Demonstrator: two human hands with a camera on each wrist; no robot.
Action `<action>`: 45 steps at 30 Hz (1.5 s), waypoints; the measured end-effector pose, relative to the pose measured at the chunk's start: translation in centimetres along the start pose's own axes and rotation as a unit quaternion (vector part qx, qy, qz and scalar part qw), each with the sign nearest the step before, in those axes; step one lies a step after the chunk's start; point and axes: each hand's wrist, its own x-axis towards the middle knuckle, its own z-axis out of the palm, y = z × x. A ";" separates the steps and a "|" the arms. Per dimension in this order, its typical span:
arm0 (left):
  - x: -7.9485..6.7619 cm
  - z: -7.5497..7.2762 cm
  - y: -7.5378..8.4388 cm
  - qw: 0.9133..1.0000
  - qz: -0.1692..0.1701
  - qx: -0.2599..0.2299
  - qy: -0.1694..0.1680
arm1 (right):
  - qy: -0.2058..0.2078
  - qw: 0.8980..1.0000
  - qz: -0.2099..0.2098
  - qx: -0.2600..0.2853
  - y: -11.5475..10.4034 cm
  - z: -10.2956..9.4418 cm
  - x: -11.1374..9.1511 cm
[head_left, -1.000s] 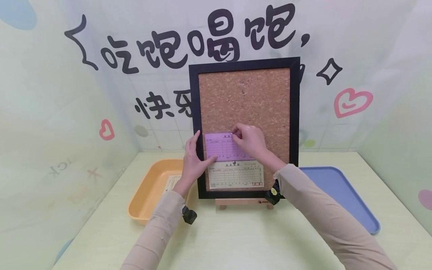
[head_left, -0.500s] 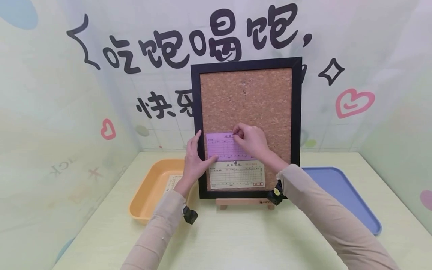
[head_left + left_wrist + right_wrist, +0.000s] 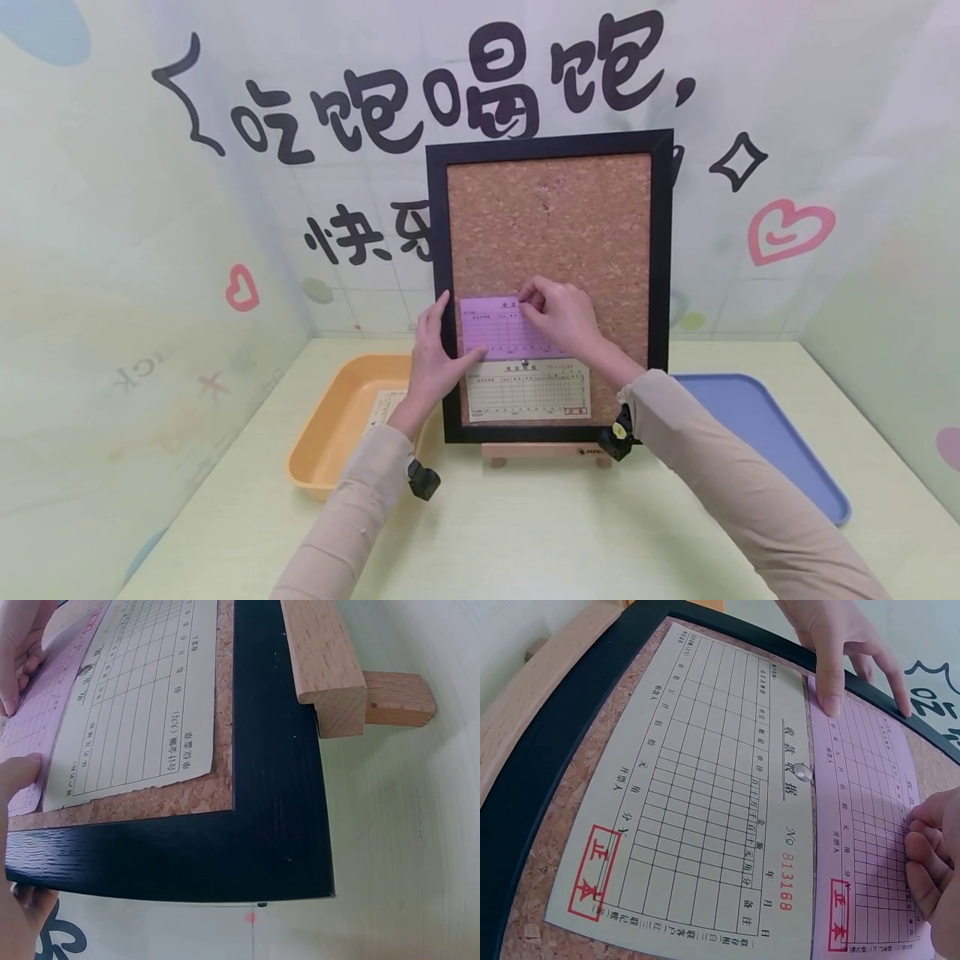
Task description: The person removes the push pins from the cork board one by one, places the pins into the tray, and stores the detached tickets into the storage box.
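Observation:
A black-framed cork board [image 3: 551,221] stands upright. Low on it hangs a pale receipt slip [image 3: 528,392] under a silver thumbtack [image 3: 803,772], and a purple receipt slip [image 3: 489,327] lies flat just above. My left hand [image 3: 433,358] grips the board's left edge, fingers reaching behind the frame, thumb pressing the purple slip's lower left corner. At the middle of that slip's top edge, my right hand [image 3: 564,317] pinches with thumb and forefinger what seems a small pin; the fingertips hide nearly all of it. The right wrist view shows its other fingers curled over the purple slip.
A small wooden easel [image 3: 543,452] supports the board on the pale table [image 3: 525,533]. To the left sits an orange tray [image 3: 311,450] with a paper slip [image 3: 385,407] inside. A blue tray [image 3: 757,442] lies at the right, partly behind the right forearm.
The head view shifts slightly, so everything sits a little further right. Both hands keep the same places on the board and the purple slip.

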 end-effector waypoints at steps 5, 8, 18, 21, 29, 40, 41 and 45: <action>0.0 0.0 0.0 1.000 -0.001 0.000 -0.002 | -0.001 1.000 0.006 0.004 0.0 0.1 -0.1; -0.1 0.0 0.0 1.000 -0.002 -0.001 -0.003 | -0.005 1.000 0.016 -0.001 -0.2 0.0 0.0; -0.1 0.0 0.0 1.000 0.002 0.001 0.000 | -0.063 0.995 0.057 -0.049 -1.4 -0.9 0.8; -0.1 0.0 -0.1 1.000 0.002 0.003 0.000 | -0.075 0.994 0.056 -0.053 -1.5 -1.0 0.9; -0.1 0.0 0.0 1.000 0.005 -0.001 0.005 | -0.085 0.994 0.043 -0.046 -1.3 -1.1 1.0; -0.1 0.0 0.0 1.000 -0.003 0.002 0.001 | -0.037 0.999 0.020 -0.029 -0.7 -0.4 0.3; -0.1 0.0 0.0 1.000 -0.002 0.003 0.002 | -0.033 0.999 0.019 -0.032 -0.7 -0.3 0.3; -0.1 0.0 0.0 1.000 -0.002 0.007 0.000 | -0.029 0.998 0.016 -0.044 -0.8 -0.2 0.2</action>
